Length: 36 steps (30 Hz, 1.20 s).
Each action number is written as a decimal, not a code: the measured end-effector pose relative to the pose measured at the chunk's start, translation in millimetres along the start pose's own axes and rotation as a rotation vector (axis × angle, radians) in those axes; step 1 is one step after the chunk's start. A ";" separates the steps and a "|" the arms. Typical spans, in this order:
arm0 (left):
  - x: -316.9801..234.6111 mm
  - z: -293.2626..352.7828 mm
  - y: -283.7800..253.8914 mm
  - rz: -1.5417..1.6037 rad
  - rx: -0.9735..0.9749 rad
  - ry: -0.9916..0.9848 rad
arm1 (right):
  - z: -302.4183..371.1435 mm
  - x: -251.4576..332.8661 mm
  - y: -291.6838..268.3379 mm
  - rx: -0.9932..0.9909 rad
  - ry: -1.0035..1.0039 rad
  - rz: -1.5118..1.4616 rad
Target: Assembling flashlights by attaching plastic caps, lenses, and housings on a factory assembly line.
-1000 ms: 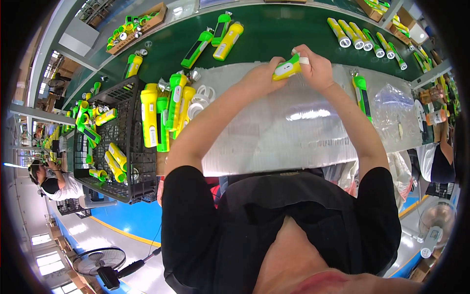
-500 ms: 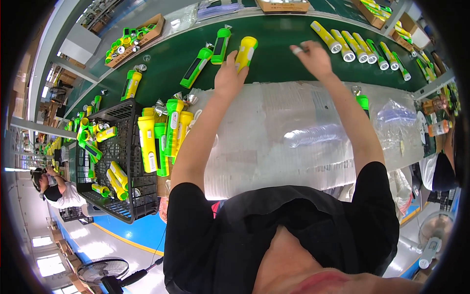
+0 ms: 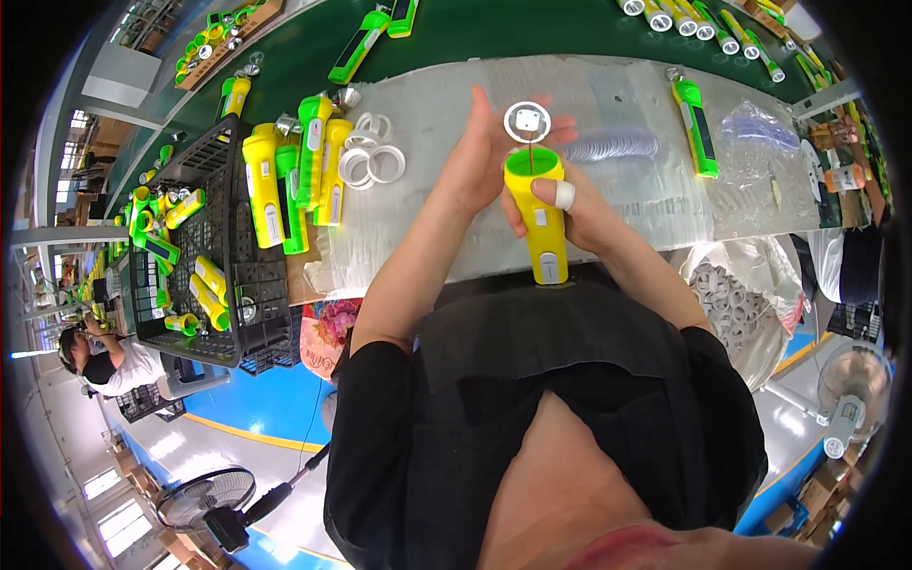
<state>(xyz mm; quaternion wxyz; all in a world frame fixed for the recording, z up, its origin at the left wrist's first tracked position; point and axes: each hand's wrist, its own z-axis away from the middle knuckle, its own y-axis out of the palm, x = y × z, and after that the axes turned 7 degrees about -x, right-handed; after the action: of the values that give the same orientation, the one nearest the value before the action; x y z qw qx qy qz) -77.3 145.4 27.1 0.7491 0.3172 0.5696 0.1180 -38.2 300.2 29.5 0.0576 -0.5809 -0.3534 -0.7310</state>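
Note:
In front of my chest, my right hand (image 3: 584,211) is wrapped round a yellow flashlight body (image 3: 548,233) with its open green-lined mouth upward. A round white-rimmed lamp head (image 3: 526,122) stands above the mouth, joined by a thin wire. My left hand (image 3: 480,157) is held beside and behind the lamp head, fingers stretched out; whether it touches the head I cannot tell. White rings (image 3: 385,163) lie left of my left forearm, near several yellow and green flashlights (image 3: 266,190). A row of clear discs (image 3: 613,145) and a green flashlight (image 3: 698,133) lie to the right.
A black crate (image 3: 233,275) with flashlight bodies stands at the left. Several flashlights (image 3: 684,24) line the green bench (image 3: 494,36) at the far right. A sack of white rings (image 3: 736,304) hangs low right. A fan (image 3: 204,508) stands lower left; a person (image 3: 119,361) sits farther off.
The yellow flashlight has come from the green bench to my chest, now in my right hand, with its lamp head out on a wire. My left hand has let go of the body.

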 end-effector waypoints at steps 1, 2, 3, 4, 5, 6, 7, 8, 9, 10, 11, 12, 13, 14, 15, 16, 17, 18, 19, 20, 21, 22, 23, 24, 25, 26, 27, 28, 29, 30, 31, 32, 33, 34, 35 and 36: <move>-1.6 3.2 3.1 -0.003 -0.004 0.016 | 6.8 0.4 4.7 0.009 0.053 0.003; -0.3 5.7 -4.7 -0.061 -0.131 0.052 | 10.4 -1.5 7.4 0.007 0.056 -0.001; -2.0 12.1 -4.8 -0.179 -0.142 0.209 | 14.4 -3.8 8.3 -0.023 0.034 0.078; -4.7 18.6 -3.6 -0.297 -0.147 0.364 | 18.5 -5.5 8.4 -0.058 0.012 0.156; -6.9 26.8 -5.6 -0.459 -0.147 0.468 | 21.1 -3.3 9.3 -0.055 -0.034 0.149; -7.6 34.3 -4.3 -0.456 -0.143 0.461 | 21.5 -3.0 10.8 -0.062 -0.031 0.148; -7.4 41.0 -2.1 -0.636 -0.054 0.622 | 21.5 -3.2 12.0 -0.066 -0.036 0.179; -6.1 46.7 1.0 -0.813 0.040 0.782 | 22.2 -4.0 13.0 -0.070 -0.040 0.210; -5.4 51.7 4.3 -0.945 0.070 0.819 | 23.2 -4.9 15.0 -0.066 -0.053 0.196; -2.7 51.7 4.9 -0.943 0.075 0.818 | 23.4 -7.4 13.7 -0.070 -0.054 0.196; 1.8 50.7 4.8 -1.014 0.130 0.882 | 23.0 -11.8 10.4 -0.069 -0.024 0.184; 5.1 50.5 4.1 -1.088 0.183 0.947 | 22.7 -15.6 8.8 -0.063 0.006 0.170; 7.3 48.7 4.1 -1.068 0.218 0.927 | 24.2 -17.7 8.4 -0.066 0.005 0.168; 11.3 44.2 7.1 -1.067 0.224 0.925 | 26.7 -19.3 8.1 -0.129 -0.033 0.072; 16.4 39.3 11.3 -1.032 0.181 0.948 | 27.5 -20.1 7.9 -0.186 -0.068 -0.024; 20.8 35.7 14.3 -0.996 0.141 0.970 | 28.5 -16.0 6.5 -0.243 -0.061 -0.065; 25.3 34.5 13.8 -0.862 0.037 0.754 | 30.4 -11.2 3.0 -0.301 -0.054 -0.105; 29.4 22.9 10.1 -0.946 -0.050 0.767 | 32.9 -10.3 -5.2 -0.343 -0.108 -0.107; 33.7 6.8 -0.1 -1.035 -0.154 0.781 | 35.2 -8.1 -11.7 -0.379 -0.116 -0.110; 43.2 -6.0 -11.4 -1.239 -0.207 0.821 | 38.7 -5.3 -18.2 -0.422 -0.126 -0.112; 50.0 -10.3 -19.5 -1.241 -0.217 0.821 | 41.1 -4.1 -22.6 -0.469 -0.126 -0.035; 56.5 -14.1 -24.2 -1.415 -0.188 0.808 | 44.9 -3.4 -26.7 -0.471 -0.125 -0.033; 61.5 -17.2 -28.8 -1.590 -0.160 0.790 | 48.1 -3.3 -29.8 -0.471 -0.130 -0.021; 62.5 -21.0 -31.4 -1.588 -0.157 0.792 | 50.7 -2.7 -32.6 -0.475 -0.139 -0.009; 61.5 -23.1 -35.6 -1.518 -0.129 0.756 | 51.7 -2.7 -34.3 -0.447 -0.151 -0.061; 60.2 -23.6 -40.0 -1.449 -0.105 0.720 | 50.9 -1.7 -33.5 -0.443 -0.149 -0.060; 55.3 -19.0 -36.4 -1.449 -0.106 0.716 | 50.4 -0.7 -32.2 -0.429 -0.130 -0.048; 46.3 -10.8 -26.3 -1.289 -0.137 0.628 | 49.8 0.3 -31.3 -0.417 -0.113 -0.037; 38.2 -1.7 -18.0 -1.131 -0.169 0.540 | 48.6 1.2 -29.2 -0.417 -0.110 -0.041; 31.2 8.2 -14.7 -1.135 -0.178 0.539 | 45.4 3.0 -24.4 -0.392 -0.078 -0.014; 26.5 17.9 -12.3 -1.055 -0.104 0.615 | 42.6 4.5 -20.1 -0.370 -0.045 0.012; 21.9 28.0 -8.5 -0.974 -0.033 0.688 | 38.9 7.4 -15.1 -0.322 -0.023 0.032; 14.3 38.9 -1.4 -1.135 0.034 0.837 | 35.0 8.5 -10.8 -0.314 -0.020 0.027; 13.3 49.7 2.2 -1.139 0.022 0.834 | 31.6 8.2 -6.4 -0.244 -0.024 0.050; 14.0 58.8 5.7 -1.034 -0.002 0.742 | 28.5 7.7 -1.8 -0.174 -0.028 0.071; 13.9 63.4 5.8 -0.929 -0.029 0.655 | 24.5 7.4 2.7 -0.163 0.004 0.109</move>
<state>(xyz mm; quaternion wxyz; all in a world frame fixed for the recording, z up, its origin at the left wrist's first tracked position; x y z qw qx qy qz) -12.9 135.8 29.3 0.5111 -0.0302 0.8500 -0.1238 -19.5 315.0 39.2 0.0506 -0.6007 -0.2605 -0.7542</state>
